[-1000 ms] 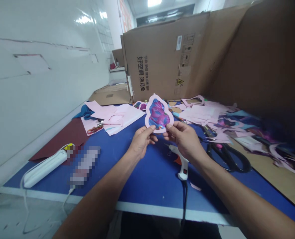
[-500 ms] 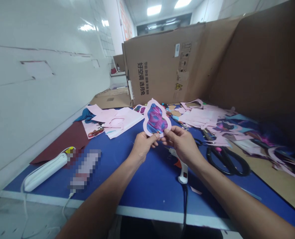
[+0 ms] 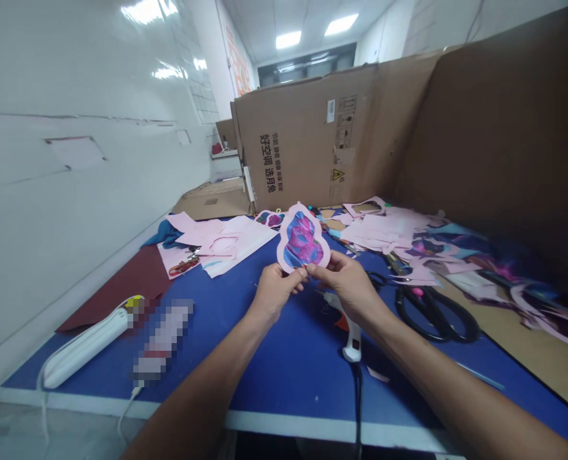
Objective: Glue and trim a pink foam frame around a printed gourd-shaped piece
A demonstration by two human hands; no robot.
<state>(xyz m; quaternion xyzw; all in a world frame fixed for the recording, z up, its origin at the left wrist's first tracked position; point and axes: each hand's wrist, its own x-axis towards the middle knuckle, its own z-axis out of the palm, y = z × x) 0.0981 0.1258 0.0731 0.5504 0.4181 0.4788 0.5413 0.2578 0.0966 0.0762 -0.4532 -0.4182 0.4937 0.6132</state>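
Observation:
Both hands hold up a gourd-shaped cutout point(image 3: 303, 240) with a pink border and a purple-and-blue patterned middle. My left hand point(image 3: 276, 287) pinches its lower left edge between thumb and fingers. At the lower right edge, my right hand point(image 3: 345, 281) grips it the same way. The cutout is raised above the blue tabletop, narrow end up. Under my right hand lies a white glue gun point(image 3: 353, 342) with an orange trigger, partly covered by the hand. Behind the cutout, a smaller pink-edged patterned piece point(image 3: 270, 219) is partly hidden.
Black-handled scissors point(image 3: 434, 313) lie to the right. Pink scraps point(image 3: 384, 230) and fabric offcuts are heaped at the back right. Pink sheets point(image 3: 236, 239), a maroon sheet point(image 3: 115, 287) and a white power strip point(image 3: 87, 345) are on the left. A large cardboard panel point(image 3: 307, 140) stands behind.
The camera view has tilted up slightly, so the table sits lower in the picture. Both hands still hold the cutout, which is turned slightly.

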